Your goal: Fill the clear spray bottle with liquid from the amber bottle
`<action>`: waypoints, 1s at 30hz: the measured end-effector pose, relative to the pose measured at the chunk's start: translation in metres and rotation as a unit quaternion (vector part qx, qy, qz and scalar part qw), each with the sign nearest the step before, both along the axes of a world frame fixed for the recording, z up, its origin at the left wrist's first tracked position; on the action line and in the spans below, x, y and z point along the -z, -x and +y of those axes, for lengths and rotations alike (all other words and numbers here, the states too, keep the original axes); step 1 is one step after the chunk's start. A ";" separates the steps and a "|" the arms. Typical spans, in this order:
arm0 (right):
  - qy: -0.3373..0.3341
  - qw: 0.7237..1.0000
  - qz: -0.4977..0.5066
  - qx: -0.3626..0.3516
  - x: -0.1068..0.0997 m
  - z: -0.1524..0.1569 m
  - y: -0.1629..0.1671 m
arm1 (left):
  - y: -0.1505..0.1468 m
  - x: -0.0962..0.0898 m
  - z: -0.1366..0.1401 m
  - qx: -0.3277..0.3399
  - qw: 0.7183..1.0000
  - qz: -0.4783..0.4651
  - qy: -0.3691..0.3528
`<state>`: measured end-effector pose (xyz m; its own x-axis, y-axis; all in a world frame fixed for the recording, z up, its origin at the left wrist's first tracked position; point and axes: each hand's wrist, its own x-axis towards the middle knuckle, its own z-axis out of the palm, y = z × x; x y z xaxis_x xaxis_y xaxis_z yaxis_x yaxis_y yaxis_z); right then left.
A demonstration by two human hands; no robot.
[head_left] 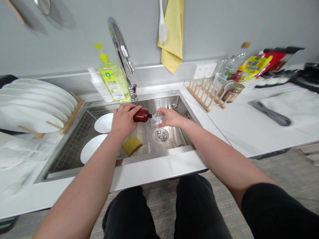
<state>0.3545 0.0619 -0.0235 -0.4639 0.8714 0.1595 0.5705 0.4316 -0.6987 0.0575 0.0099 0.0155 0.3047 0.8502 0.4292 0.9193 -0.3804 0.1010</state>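
Observation:
My left hand (124, 120) is wrapped round a reddish-brown bottle (142, 115) lying on its side in the air, its dark neck pointing right. The neck meets the mouth or side of a small clear cup (155, 120); which one, I cannot tell. Fingers of my right hand (169, 117) grip that cup from the right. Both hands are over the steel sink (171, 146). Below them are the drain (160, 135) and a yellow sponge (132, 145). Two white bowls or plates (93, 147) sit on the sink's left side, partly hidden by my left arm.
A chrome faucet (122, 49) rises behind the sink beside a yellow-green soap bottle (113, 81) and a white bottle (100, 85). White plates (35, 106) stand in a rack at left. At right are a wooden rack (206, 96) and a jar (234, 92).

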 end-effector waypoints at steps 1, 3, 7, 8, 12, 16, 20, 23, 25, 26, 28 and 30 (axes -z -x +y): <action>0.000 1.000 0.000 0.001 0.000 0.000 0.000 | 0.000 0.000 0.000 0.000 1.000 0.000 0.000; 0.000 1.000 0.001 0.000 0.000 0.000 0.000 | 0.000 0.000 -0.001 0.000 1.000 0.001 -0.002; 0.001 1.000 0.003 -0.002 0.000 0.000 0.000 | 0.000 0.000 -0.001 0.001 1.000 0.002 -0.005; 0.002 1.000 0.004 -0.001 0.000 0.000 0.000 | 0.000 0.000 -0.001 0.001 1.000 0.002 -0.004; 0.002 1.000 0.002 -0.001 0.001 0.001 0.001 | -0.001 -0.001 -0.001 -0.002 1.000 0.000 0.000; 0.000 1.000 0.001 0.001 0.001 0.001 0.001 | -0.001 -0.002 -0.002 -0.001 1.000 0.000 0.003; 0.000 1.000 0.002 -0.001 0.001 0.001 0.000 | 0.000 -0.001 -0.001 0.002 1.000 -0.003 -0.003; -0.001 1.000 0.001 -0.001 0.000 0.001 0.000 | 0.000 0.000 0.000 0.003 1.000 -0.005 -0.005; 0.000 1.000 0.002 0.000 0.000 0.000 0.000 | 0.001 0.000 0.000 0.003 1.000 -0.006 -0.005; 0.000 1.000 0.004 0.000 0.000 0.000 0.000 | 0.000 0.000 0.000 0.001 1.000 -0.006 -0.005; 0.004 1.000 0.011 0.000 -0.001 0.000 0.000 | 0.001 0.001 0.001 -0.004 1.000 -0.009 -0.004; 0.007 1.000 0.021 0.000 -0.001 0.000 0.001 | 0.001 0.003 0.002 -0.008 1.000 -0.015 -0.002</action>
